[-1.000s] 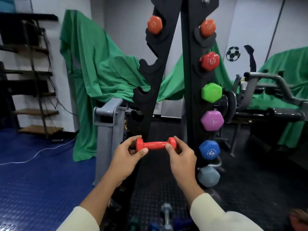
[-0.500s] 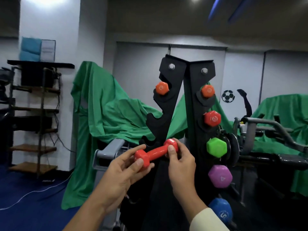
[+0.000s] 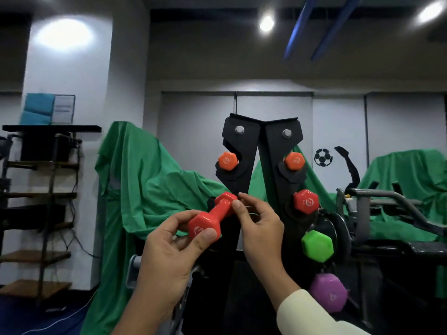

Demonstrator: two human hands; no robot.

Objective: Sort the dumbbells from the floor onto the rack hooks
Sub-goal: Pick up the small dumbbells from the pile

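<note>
Gym room draped in green cloth (image 3: 150, 180). Both hands, left (image 3: 169, 247) and right (image 3: 260, 228), gripping small red hex dumbbell (image 3: 212, 218) near black rack (image 3: 244, 151)'s left side. Placing; next, seat on free hook.

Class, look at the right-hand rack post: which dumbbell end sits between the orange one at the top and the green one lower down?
In the head view, a red dumbbell end sits between the orange and the green.

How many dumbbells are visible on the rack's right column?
4: orange dumbbell on top, then red dumbbell, green dumbbell, purple dumbbell lowest. More may hide below the frame.
</note>
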